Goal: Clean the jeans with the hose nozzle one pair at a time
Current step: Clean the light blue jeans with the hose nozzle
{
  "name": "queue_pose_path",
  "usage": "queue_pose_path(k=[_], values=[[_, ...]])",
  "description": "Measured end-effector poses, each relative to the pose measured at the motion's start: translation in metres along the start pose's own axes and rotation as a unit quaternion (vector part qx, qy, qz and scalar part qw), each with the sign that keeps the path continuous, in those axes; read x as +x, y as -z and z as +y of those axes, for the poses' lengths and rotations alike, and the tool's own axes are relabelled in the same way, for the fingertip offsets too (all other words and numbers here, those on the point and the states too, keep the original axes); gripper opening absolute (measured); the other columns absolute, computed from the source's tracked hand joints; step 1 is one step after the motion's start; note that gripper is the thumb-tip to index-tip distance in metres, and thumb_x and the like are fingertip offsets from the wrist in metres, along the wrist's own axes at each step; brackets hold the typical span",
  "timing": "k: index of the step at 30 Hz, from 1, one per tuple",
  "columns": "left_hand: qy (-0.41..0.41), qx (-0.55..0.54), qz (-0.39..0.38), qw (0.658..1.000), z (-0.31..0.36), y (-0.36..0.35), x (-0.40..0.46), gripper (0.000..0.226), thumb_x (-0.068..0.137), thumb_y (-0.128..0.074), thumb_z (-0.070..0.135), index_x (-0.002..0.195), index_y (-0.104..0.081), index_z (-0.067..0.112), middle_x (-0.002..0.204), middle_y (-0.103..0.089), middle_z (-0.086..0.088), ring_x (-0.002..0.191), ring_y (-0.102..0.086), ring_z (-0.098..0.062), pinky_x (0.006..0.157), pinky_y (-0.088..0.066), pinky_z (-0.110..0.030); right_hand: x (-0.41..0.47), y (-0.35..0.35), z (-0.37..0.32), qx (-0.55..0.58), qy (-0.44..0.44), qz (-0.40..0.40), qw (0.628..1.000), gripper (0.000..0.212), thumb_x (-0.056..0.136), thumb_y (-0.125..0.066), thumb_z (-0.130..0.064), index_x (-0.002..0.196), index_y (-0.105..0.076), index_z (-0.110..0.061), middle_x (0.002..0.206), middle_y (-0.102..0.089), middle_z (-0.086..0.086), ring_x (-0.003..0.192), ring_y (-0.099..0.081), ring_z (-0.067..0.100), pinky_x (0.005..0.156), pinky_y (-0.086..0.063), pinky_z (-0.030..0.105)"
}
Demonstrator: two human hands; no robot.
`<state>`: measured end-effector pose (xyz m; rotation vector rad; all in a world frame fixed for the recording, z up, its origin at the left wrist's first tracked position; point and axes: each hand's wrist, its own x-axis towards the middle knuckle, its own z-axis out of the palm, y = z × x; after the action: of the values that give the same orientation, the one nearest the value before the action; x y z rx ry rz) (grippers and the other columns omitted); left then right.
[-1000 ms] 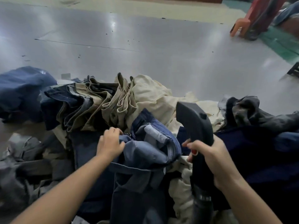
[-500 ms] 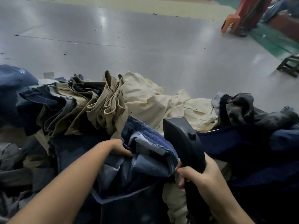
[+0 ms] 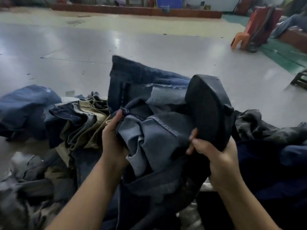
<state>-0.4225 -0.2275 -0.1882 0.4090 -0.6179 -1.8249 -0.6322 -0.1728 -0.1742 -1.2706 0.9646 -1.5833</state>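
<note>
Fingers [image 3: 201, 144] gripping nozzle [image 3: 207, 110], glossy grey floor [image 3: 149, 47]

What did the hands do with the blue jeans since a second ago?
The left hand lifted the blue jeans up off the heap, so they now stand raised in front of the camera and hide the cream trousers behind. The right hand brought the black nozzle up and in against the jeans. Each hand kept its grip, and the folded pile on the left stayed put.
</note>
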Motion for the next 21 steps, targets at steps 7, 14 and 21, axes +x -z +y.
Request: queue_pose_path(k=[7, 14, 21], values=[[0.261, 0.031, 0.192, 0.945, -0.052, 0.019, -0.036, 0.046, 0.078, -0.064, 0.038, 0.1, -0.065, -0.003, 0.095, -0.064, -0.021, 0.084, -0.064, -0.032, 0.083, -0.052, -0.04, -0.019, 0.011, 0.031, -0.087, -0.096, -0.106, 0.986, 0.019, 0.061, -0.067, -0.006, 0.078, -0.061, 0.0, 0.068, -0.066, 0.005, 0.07, -0.064, 0.02, 0.068, -0.051, 0.03], [0.266, 0.071, 0.168, 0.947, -0.057, 0.025, -0.062, 0.043, 0.071, -0.068, 0.032, 0.105, -0.074, 0.005, 0.105, -0.071, -0.015, 0.089, -0.07, -0.027, 0.079, -0.058, -0.035, -0.034, 0.017, 0.05, -0.06, -0.135, -0.159, 0.976, 0.028, 0.061, -0.067, -0.002, 0.087, -0.057, 0.0, 0.069, -0.068, 0.003, 0.065, -0.062, 0.008, 0.064, -0.047, 0.018], [0.162, 0.044, 0.129, 0.977, -0.04, 0.004, -0.061, 0.038, 0.068, -0.066, 0.029, 0.089, -0.076, -0.001, 0.094, -0.073, -0.019, 0.084, -0.072, -0.029, 0.072, -0.059, -0.037, -0.021, 0.025, 0.05, -0.027, -0.068, -0.064, 0.995, 0.012, 0.058, -0.067, 0.0, 0.067, -0.06, -0.004, 0.06, -0.062, -0.003, 0.056, -0.056, 0.01, 0.056, -0.046, 0.02]])
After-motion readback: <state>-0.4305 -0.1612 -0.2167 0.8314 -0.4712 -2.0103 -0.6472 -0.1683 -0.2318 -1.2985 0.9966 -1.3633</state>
